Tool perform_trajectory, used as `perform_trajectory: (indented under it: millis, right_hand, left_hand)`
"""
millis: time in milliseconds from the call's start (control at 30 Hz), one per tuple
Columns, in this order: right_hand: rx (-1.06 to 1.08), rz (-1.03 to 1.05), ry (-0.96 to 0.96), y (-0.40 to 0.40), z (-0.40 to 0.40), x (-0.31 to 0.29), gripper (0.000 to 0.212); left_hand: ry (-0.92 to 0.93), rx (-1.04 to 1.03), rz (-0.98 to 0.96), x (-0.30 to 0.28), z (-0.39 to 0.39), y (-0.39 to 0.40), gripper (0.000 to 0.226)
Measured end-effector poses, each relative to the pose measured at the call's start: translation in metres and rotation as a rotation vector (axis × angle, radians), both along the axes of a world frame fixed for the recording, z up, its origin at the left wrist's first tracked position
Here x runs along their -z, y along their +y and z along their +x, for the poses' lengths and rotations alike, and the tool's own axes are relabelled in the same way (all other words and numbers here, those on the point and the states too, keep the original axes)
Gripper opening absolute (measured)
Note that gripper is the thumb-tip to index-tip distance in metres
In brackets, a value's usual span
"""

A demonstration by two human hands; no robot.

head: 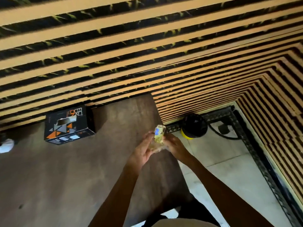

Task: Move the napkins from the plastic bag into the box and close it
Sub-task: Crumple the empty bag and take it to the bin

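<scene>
A crumpled plastic bag (158, 136), pale yellow with a blue patch, is held up between both hands over the right edge of the brown table (68, 174). My left hand (144, 149) grips its left side and my right hand (174, 145) grips its right side. A black box (68, 125) with orange and grey triangles stands at the table's back edge against the wall, its top slot torn open. The box is well to the left of my hands. I cannot see napkins inside the bag.
A wooden slatted wall (147, 54) runs behind the table and turns down the right side. A black and yellow round object (193, 126) sits on the tiled floor beside the table. Something white (6, 145) lies at the table's far left edge.
</scene>
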State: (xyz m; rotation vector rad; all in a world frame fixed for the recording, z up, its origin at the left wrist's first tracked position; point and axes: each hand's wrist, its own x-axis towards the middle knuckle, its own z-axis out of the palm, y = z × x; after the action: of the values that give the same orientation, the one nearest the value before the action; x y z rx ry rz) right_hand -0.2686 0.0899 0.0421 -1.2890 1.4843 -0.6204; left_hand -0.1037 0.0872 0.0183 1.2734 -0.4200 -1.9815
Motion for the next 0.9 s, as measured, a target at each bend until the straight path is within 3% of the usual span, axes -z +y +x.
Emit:
perform_trajectory:
  millis: [67,167,233,333,433,500,567,633,700,767,900]
  right_hand:
    - [0.027,-0.027,0.032,-0.001,-0.023,-0.006,0.027]
    - [0.259,-0.039,0.054,-0.011,-0.069,-0.007,0.021]
    - [0.410,0.105,-0.078,-0.017,-0.107,-0.007,0.026]
    - [0.484,0.381,-0.352,-0.027,-0.165,-0.002,0.046]
    - [0.515,0.398,-0.363,-0.045,-0.235,0.003,0.040]
    - [0.579,0.366,-0.336,-0.054,-0.270,0.014,0.039]
    - [0.636,0.315,-0.243,-0.065,-0.300,0.029,0.044]
    - [0.635,0.243,-0.083,-0.077,-0.324,0.045,0.041]
    - [0.542,0.183,0.087,-0.091,-0.340,0.058,0.033]
    - [0.465,0.171,0.167,-0.110,-0.355,0.085,0.029]
    - [0.443,0.252,0.157,-0.153,-0.383,0.174,0.030]
  left_hand:
    - [-0.071,0.015,0.009,-0.010,-0.030,-0.012,0.037]
    - [-0.183,0.082,-0.141,-0.019,-0.080,-0.022,0.038]
    - [-0.192,0.120,-0.213,-0.019,-0.115,-0.025,0.040]
    - [-0.232,0.156,-0.224,-0.018,-0.169,-0.037,0.020]
    - [-0.351,0.270,-0.210,-0.004,-0.240,-0.062,0.011]
    - [-0.400,0.298,-0.104,-0.001,-0.273,-0.075,0.014]
    - [-0.351,0.269,0.058,0.005,-0.302,-0.085,0.039]
    - [-0.273,0.211,0.052,0.021,-0.328,-0.096,0.057]
    - [-0.321,0.162,-0.033,0.042,-0.351,-0.111,0.066]
    - [-0.500,0.155,-0.149,0.075,-0.373,-0.132,0.064]
    - [-0.647,0.158,-0.251,0.163,-0.405,-0.184,0.045]
